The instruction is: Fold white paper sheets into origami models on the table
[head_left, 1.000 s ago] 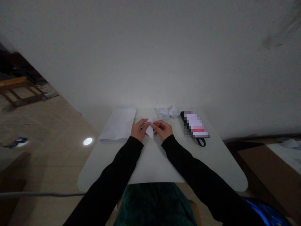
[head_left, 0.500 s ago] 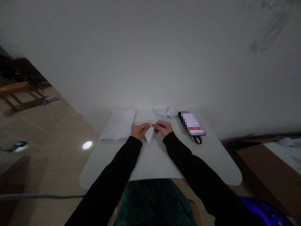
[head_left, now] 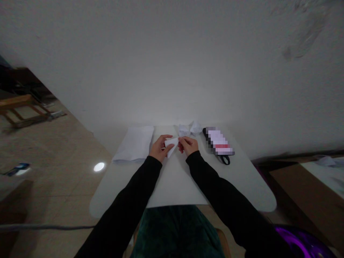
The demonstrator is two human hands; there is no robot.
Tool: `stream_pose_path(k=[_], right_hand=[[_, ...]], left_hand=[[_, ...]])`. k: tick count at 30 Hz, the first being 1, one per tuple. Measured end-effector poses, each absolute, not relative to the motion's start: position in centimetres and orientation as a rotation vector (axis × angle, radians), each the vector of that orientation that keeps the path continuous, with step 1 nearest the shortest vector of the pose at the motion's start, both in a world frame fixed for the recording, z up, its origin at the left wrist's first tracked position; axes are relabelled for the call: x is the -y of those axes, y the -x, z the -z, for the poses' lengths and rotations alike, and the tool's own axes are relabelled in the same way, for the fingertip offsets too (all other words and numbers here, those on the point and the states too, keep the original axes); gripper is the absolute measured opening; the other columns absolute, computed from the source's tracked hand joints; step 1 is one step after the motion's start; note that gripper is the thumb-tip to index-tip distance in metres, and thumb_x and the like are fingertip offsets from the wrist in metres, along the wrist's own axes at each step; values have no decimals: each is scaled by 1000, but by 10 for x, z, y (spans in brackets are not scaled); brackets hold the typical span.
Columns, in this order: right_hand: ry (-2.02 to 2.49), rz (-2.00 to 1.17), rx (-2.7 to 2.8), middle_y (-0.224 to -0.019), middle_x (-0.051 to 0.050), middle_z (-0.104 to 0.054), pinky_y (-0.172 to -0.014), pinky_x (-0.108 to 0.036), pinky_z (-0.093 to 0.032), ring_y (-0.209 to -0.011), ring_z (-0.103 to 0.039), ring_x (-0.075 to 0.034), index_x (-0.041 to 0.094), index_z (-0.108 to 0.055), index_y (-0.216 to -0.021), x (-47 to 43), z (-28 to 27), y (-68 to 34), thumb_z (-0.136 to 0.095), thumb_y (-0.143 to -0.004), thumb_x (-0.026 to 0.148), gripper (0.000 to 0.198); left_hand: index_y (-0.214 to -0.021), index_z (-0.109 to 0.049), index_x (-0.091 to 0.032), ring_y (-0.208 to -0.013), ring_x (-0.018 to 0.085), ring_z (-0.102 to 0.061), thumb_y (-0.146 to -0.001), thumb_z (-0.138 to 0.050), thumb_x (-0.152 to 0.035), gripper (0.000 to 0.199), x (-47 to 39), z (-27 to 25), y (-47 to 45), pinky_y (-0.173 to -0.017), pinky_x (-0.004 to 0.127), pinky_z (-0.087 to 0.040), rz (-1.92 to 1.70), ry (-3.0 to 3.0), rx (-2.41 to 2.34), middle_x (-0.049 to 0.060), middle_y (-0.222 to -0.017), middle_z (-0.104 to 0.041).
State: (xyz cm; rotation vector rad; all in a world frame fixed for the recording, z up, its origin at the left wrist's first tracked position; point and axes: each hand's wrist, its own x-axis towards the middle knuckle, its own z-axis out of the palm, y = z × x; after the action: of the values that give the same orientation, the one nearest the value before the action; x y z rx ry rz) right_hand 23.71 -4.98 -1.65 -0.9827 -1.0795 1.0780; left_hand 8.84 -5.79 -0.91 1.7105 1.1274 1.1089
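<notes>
A small piece of folded white paper [head_left: 172, 144] is held just above the middle of the white table [head_left: 177, 186]. My left hand [head_left: 161, 147] grips its left side, the thumb lying over the front and the fingers behind. At the paper's upper right corner, my right hand [head_left: 188, 144] pinches the tip between thumb and fingers. The finer folds are too small to make out. Two folded or crumpled white paper pieces, a left one [head_left: 184, 130] and a right one [head_left: 196, 128], lie just beyond my right hand.
A stack of white paper [head_left: 135, 143] lies on the table's left side. To the right is a phone [head_left: 219, 141] with a black strap loop. A pale wall [head_left: 172, 71] rises behind the table. A wooden stool [head_left: 18, 104] stands far left; a cardboard box [head_left: 301, 186] is at right.
The paper has turned, its point swinging from downward to the upper right. My left hand has spread its grip around it, and my right hand has shifted slightly right.
</notes>
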Motion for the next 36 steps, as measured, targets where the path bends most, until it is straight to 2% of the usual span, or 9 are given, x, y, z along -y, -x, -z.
stream_pose_path(k=[3,5,10,17,22,27,31,36], right_hand=[[1007,-1038,1112,-40,4,-48,-31,-21,-28,-31,-40,-7,17,-53,-49,50,18,-236,-61,-66,45,33],[1020,-998,1131,-37,5,-45,-32,-21,-27,-30,-37,-6,17,-53,-46,51,18,-238,-60,-68,43,35],[1041,-884,1209,-37,4,-44,-37,-21,-29,-34,-37,-6,17,-53,-41,51,18,-243,-59,-70,39,37],[991,-874,1274,-53,2,-53,-37,-21,-34,-39,-44,-7,18,-61,-59,54,17,-232,-57,-73,49,35],[908,-1029,1229,-54,2,-53,-33,-21,-35,-39,-45,-8,16,-61,-62,56,16,-231,-59,-72,52,37],[856,-1103,1193,-63,-1,-61,-38,-22,-43,-47,-53,-10,15,-68,-79,53,18,-231,-65,-68,49,35],[838,-1129,1199,-61,0,-63,-45,-24,-48,-47,-54,-10,16,-69,-78,51,20,-228,-67,-65,49,35],[848,-1134,1178,-57,1,-62,-46,-27,-50,-45,-55,-11,17,-69,-75,49,23,-227,-69,-63,49,35]], left_hand=[[-103,-47,-20,-55,9,-54,-74,-61,-40,37,57,9,-88,-38,16,-38,-1148,-1710,-1158,0,-80,-58],[-93,-50,-20,-60,9,-54,-72,-63,-40,32,58,9,-87,-40,16,-38,-1201,-1824,-1235,0,-78,-57],[-73,-56,-17,-78,13,-57,-67,-68,-41,28,63,4,-84,-47,18,-44,-1218,-2228,-1249,7,-102,-58],[-77,-58,-17,-85,16,-61,-70,-65,-35,20,63,6,-85,-51,20,-50,-1269,-2115,-1248,7,-105,-62],[-77,-57,-16,-86,19,-64,-66,-69,-37,26,64,4,-90,-48,21,-50,-1273,-1833,-1276,9,-104,-64],[-78,-51,-15,-82,19,-65,-60,-74,-36,36,62,2,-93,-58,29,-57,-1287,-1468,-1049,9,-101,-63],[-81,-52,-14,-72,16,-65,-59,-76,-36,40,61,1,-93,-58,30,-59,-1284,-1386,-1031,7,-94,-65],[-82,-53,-14,-72,16,-66,-56,-78,-35,42,62,-1,-94,-58,30,-59,-1273,-1336,-1013,6,-90,-66]])
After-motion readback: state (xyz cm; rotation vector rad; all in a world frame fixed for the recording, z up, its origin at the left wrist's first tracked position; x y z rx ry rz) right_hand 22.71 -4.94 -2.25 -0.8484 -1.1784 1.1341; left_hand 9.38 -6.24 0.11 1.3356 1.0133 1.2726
